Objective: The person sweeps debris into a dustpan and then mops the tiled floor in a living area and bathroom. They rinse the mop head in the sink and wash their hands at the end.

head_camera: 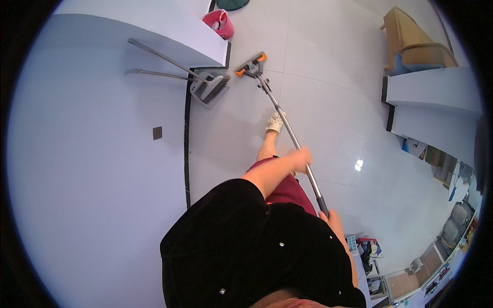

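Note:
A sponge mop (287, 121) with a metal pole slants across the tiled floor in front of me. Its grey head with orange end clips rests on the floor, close to the black-edged wall corner. My left hand (300, 159) is closed around the middle of the pole. Lower down, my right hand (330, 220) grips the dark handle at the pole's near end; its fingers are partly hidden. A broom (212, 87) and a grey dustpan (200, 94) stand by the wall, left of the mop head.
A pink bin (225, 29) stands beyond the wall corner. A tan sofa (414, 38) is at the upper right, behind a low wall. Bags (368, 250) and shelving stand at the lower right. A wall (96, 161) with a black skirting runs along the left.

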Demonstrator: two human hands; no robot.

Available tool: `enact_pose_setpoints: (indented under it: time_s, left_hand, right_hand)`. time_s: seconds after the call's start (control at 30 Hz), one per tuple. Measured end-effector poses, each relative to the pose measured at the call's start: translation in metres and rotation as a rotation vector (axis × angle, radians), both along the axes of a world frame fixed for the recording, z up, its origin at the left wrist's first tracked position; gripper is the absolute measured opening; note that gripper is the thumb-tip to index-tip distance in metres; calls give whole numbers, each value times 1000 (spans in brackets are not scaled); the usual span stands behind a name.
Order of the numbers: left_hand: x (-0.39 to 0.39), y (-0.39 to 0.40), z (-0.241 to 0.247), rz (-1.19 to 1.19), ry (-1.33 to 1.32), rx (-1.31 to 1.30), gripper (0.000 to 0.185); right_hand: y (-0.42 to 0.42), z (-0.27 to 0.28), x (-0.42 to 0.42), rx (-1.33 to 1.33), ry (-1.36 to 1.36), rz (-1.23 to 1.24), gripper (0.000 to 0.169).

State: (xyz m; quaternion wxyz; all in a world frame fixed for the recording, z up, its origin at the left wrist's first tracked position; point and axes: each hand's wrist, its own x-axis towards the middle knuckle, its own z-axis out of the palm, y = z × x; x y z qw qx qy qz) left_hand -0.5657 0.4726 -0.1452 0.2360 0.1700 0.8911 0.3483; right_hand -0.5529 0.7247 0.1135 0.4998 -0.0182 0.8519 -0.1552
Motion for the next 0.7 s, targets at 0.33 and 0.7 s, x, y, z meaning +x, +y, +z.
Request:
enact_pose_setpoints:
  time_s: [0.33, 0.7]
  left_hand:
    - [28, 103, 113, -236, -70, 205, 28]
    - [-215, -132, 59, 560, 49, -371, 28]
  right_hand:
    - [152, 43, 92, 257, -77, -148, 38]
    - [-199, -33, -144, -582, -360, -1128, 32]
